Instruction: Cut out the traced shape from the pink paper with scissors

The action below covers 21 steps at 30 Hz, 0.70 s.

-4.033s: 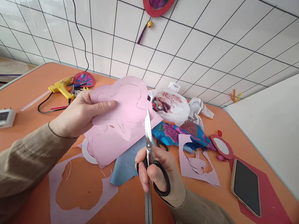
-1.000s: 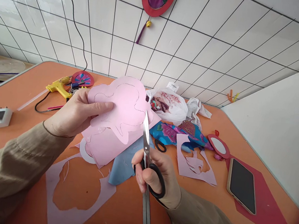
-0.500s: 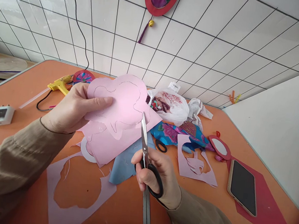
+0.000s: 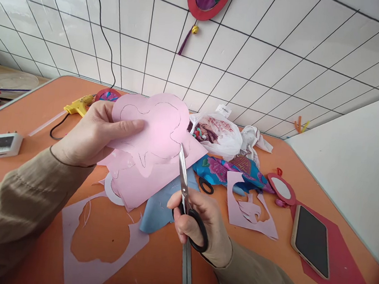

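Note:
My left hand pinches a pink paper cutout by its left side, thumb on top. A wavy outline is drawn on the paper in dark line. My right hand has its fingers through the black handles of a pair of scissors. The blades look nearly closed, and their tips touch the cutout's right lower edge at the drawn line. Beneath the cutout lie more pink sheets and a piece of blue cloth.
Pink paper offcuts lie in front and at the right. A yellow glue gun, a white charger, a plastic bag, flowered fabric and a phone are around the orange table.
The whole view has shifted slightly, so things sit a little further right. Both hands keep their hold, with the scissor tips still at the same edge of the paper.

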Tool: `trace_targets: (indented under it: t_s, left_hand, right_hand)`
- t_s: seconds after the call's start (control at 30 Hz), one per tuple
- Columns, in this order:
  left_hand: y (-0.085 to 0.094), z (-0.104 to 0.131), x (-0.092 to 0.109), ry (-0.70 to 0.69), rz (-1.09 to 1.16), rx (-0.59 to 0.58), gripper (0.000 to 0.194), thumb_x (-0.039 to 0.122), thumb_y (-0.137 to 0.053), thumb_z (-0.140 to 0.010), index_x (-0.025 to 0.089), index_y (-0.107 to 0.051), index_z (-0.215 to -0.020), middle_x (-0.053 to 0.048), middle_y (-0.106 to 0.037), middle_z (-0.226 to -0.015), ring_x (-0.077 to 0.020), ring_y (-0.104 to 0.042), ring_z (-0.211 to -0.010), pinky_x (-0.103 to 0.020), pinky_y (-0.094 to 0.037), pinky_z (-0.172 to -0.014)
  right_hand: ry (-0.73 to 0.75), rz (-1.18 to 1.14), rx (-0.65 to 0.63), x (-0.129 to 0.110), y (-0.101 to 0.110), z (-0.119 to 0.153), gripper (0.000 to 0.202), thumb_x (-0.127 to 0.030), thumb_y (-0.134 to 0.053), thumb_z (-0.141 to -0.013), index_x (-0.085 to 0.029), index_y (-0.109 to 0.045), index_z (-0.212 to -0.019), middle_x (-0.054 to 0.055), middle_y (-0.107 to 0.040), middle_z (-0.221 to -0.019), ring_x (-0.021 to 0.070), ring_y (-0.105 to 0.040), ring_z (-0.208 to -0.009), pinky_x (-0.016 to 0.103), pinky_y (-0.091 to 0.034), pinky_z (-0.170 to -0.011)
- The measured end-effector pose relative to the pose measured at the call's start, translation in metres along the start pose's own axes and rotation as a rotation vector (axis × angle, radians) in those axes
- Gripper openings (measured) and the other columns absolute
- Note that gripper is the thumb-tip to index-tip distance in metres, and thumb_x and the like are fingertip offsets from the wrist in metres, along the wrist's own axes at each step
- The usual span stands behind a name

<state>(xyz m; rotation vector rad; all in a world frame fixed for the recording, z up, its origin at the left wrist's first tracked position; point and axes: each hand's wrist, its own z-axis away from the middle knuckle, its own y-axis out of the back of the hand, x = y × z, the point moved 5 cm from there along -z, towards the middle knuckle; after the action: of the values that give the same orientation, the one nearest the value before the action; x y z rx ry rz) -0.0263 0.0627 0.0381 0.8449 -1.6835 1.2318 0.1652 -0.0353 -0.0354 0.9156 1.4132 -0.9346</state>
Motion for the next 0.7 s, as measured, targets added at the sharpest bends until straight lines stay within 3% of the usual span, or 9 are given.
trace_targets:
  t_s: [0.57, 0.7]
  left_hand:
    - [0.002, 0.0004, 0.0033, -0.032, -0.051, 0.026, 0.006, 0.011, -0.078, -0.074, 0.011, -0.075, -0.069, -0.003, -0.072, -0.064, -0.015, -0.067, -0.057, -0.026, -0.055, -0.054]
    - [0.0005, -0.0013, -0.0029, 0.007, 0.032, -0.044, 0.012, 0.022, -0.085, -0.071, 0.014, -0.076, -0.071, -0.004, -0.074, -0.068, -0.0157, -0.069, -0.061, -0.027, -0.058, -0.059]
  right_hand:
    - [-0.024, -0.048, -0.011, 0.0046, 0.0003, 0.0015, 0.043, -0.058, -0.076, -0.078, -0.018, -0.062, -0.085, -0.007, -0.049, -0.05, 0.0062, -0.042, -0.035, 0.02, -0.031, -0.039]
    - [-0.03, -0.06, 0.006, 0.0034, 0.0003, 0.0009, 0.047, -0.063, -0.074, -0.078, -0.018, -0.061, -0.085, -0.008, -0.048, -0.048, 0.0071, -0.041, -0.034, 0.021, -0.03, -0.039]
